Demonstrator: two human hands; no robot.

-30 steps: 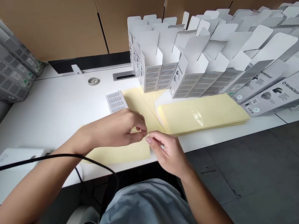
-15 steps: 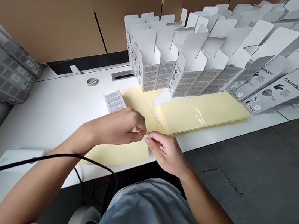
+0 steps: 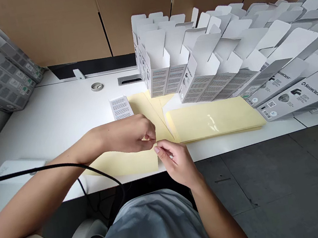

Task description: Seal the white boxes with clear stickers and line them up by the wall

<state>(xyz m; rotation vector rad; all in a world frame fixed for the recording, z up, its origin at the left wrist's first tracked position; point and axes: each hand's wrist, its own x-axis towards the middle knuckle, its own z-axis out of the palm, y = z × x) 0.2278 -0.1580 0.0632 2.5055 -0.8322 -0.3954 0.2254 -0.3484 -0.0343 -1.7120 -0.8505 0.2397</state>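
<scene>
My left hand [image 3: 133, 134] is closed, its fingertips pinched on something too small to make out. Just right of it and slightly nearer me, my right hand [image 3: 176, 160] is also in a pinch, thumb against index finger; what it holds is hidden or tiny. The fingertips of both hands almost meet above yellow sheets [image 3: 124, 164] on the white table. Beside my right hand lies a stack of glossy yellow sheets [image 3: 216, 118]. A small card with printed text [image 3: 121, 107] shows behind my left wrist.
Rows of open-topped white and grey boxes [image 3: 201, 80] stand at the back right; more boxes [image 3: 4, 79] are at the far left. A tape roll [image 3: 97, 87] lies at the back. A black cable [image 3: 48, 167] crosses over my left forearm. A white flat box [image 3: 18, 167] is at left.
</scene>
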